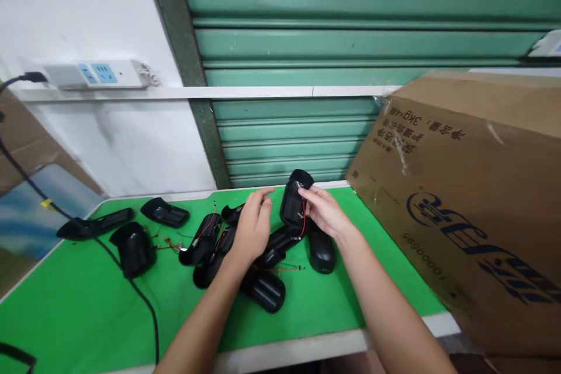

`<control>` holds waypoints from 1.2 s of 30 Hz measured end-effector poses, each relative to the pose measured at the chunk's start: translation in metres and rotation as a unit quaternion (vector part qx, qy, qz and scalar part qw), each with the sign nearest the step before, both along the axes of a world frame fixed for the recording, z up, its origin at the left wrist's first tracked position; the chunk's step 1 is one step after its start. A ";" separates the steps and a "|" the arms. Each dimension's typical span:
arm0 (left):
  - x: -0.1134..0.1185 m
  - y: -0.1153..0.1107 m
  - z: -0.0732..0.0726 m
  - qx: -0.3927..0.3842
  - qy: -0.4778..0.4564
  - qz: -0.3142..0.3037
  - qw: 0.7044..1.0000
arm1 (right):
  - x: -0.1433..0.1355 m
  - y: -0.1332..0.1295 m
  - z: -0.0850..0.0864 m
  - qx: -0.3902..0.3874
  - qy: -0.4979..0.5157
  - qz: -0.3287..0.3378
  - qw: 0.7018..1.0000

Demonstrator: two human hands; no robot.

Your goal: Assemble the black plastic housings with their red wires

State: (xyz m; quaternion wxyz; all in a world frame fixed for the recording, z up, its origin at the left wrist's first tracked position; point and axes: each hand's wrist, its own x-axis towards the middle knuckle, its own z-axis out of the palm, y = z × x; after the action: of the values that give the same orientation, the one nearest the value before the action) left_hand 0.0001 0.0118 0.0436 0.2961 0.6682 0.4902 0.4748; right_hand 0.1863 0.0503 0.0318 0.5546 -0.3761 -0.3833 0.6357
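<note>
My right hand holds a black plastic shell with red wires, raised above the green mat. My left hand hovers just left of it, fingers spread, close to the shell but not clearly touching it. Under both hands lies a heap of several black shells with thin red wires, including a rounded one below my right wrist.
More black shells lie at the left of the mat, and a black cable runs across it. A large cardboard box stands at the right. A power strip sits on the wall ledge; a green shutter rises behind.
</note>
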 end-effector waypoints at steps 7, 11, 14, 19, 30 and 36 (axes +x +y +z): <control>0.003 -0.007 0.010 -0.180 -0.141 -0.081 0.970 | -0.015 -0.012 -0.001 0.026 -0.138 0.117 0.983; 0.003 -0.003 0.003 -0.152 -0.146 -0.084 0.974 | -0.014 -0.017 0.005 0.025 -0.125 0.131 0.983; -0.001 0.005 0.000 -0.135 -0.216 -0.023 0.967 | -0.008 -0.021 0.010 0.022 -0.082 0.142 0.986; -0.010 0.009 0.004 -0.154 -0.304 0.040 0.939 | -0.003 -0.019 0.010 0.033 -0.096 0.173 0.980; -0.032 0.001 0.022 -0.407 -0.368 -0.169 0.819 | 0.016 -0.019 0.019 0.088 -0.173 0.224 0.955; -0.031 -0.001 0.015 -0.417 -0.363 -0.243 0.797 | 0.027 -0.013 0.015 0.085 -0.202 0.170 0.961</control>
State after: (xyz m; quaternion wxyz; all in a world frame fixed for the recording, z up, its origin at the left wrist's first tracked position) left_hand -0.0310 0.0107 0.0582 0.8077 0.3561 0.3194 0.3446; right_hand 0.2135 0.0371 0.0469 0.3792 -0.3778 -0.5984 0.5961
